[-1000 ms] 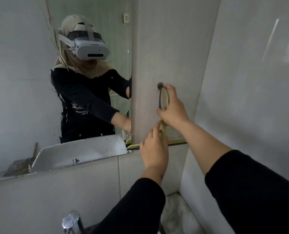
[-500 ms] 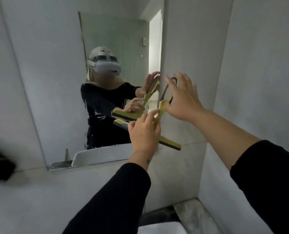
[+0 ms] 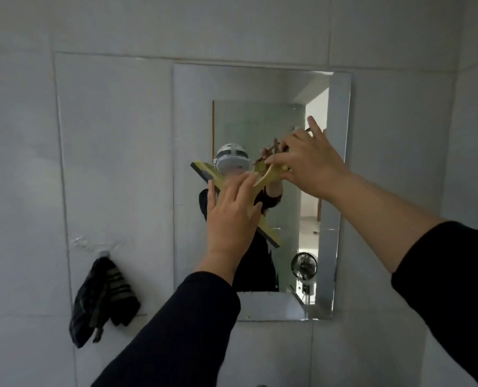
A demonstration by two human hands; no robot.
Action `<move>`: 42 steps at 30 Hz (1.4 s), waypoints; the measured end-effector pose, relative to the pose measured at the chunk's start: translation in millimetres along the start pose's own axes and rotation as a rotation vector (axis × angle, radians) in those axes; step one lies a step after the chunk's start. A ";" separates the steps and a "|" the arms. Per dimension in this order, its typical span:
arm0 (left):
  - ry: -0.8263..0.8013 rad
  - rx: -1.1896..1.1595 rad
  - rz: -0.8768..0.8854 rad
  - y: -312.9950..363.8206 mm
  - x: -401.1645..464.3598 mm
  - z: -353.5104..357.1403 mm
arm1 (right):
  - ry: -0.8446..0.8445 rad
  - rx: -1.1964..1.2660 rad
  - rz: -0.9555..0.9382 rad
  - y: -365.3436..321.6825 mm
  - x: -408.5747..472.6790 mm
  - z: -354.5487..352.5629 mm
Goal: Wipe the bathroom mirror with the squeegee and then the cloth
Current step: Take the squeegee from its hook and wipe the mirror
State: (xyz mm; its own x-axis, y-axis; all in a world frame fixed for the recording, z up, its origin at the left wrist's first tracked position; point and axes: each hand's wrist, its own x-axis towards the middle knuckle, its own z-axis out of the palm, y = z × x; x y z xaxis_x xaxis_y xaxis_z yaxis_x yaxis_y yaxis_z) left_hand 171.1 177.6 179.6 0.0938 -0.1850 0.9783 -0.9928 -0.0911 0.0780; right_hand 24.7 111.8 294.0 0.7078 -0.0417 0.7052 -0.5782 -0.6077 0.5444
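A yellow-green squeegee (image 3: 208,174) with a dark rubber blade is held up in front of the rectangular wall mirror (image 3: 190,113), its blade slanting from upper left to lower right. My left hand (image 3: 230,219) grips the squeegee near where blade and handle meet. My right hand (image 3: 310,163) holds the upper end of the handle, fingers partly spread. Whether the blade touches the glass cannot be told. A dark striped cloth (image 3: 103,300) hangs on a wall hook left of the mirror, below its middle.
Grey wall tiles (image 3: 106,135) surround the mirror. The mirror reflects a person with a headset, a small fan and a doorway. A side wall (image 3: 477,135) closes the corner at the right.
Both hands have lifted the squeegee off the hook on the right wall and carried it left and up in front of the mirror. The view has swung left, bringing the cloth into sight.
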 end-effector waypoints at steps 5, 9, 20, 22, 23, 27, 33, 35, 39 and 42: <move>0.004 0.011 -0.184 -30.4 26.7 -14.6 | 0.072 -0.061 0.050 3.4 50.0 -18.4; 0.003 0.037 -0.293 -53.6 32.0 -13.0 | 0.166 -0.099 0.148 7.9 87.6 -24.2; -0.084 0.079 -0.386 -82.7 65.7 5.4 | 0.237 0.127 0.301 -4.1 164.9 -31.3; -0.077 0.094 -0.363 -81.8 70.8 8.3 | 0.205 0.137 0.298 -9.3 172.9 -30.9; -0.078 0.092 -0.363 -81.3 72.7 9.6 | 0.183 0.136 0.289 -11.7 176.2 -30.8; -0.140 0.100 -0.392 -81.9 74.7 13.2 | 0.102 0.085 0.224 -15.6 181.8 -26.9; -0.184 0.099 -0.408 -81.9 70.9 16.2 | 0.074 0.052 0.241 -6.0 168.1 -18.4; -0.185 0.096 -0.416 -83.3 71.9 17.1 | 0.077 0.057 0.254 0.8 161.6 -17.1; -0.191 0.102 -0.408 -82.8 71.6 17.1 | 0.078 0.142 0.365 20.0 136.7 -16.8; -0.197 0.108 -0.409 -81.5 70.6 19.0 | 0.042 0.036 0.361 38.0 120.1 -8.2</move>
State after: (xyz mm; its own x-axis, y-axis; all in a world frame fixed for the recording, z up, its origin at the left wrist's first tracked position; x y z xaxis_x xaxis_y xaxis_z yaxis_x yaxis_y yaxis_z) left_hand 260.0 153.4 238.6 0.4989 -0.2937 0.8154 -0.8587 -0.2951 0.4191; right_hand 84.4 90.2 403.0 0.4432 -0.2262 0.8674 -0.7726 -0.5871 0.2416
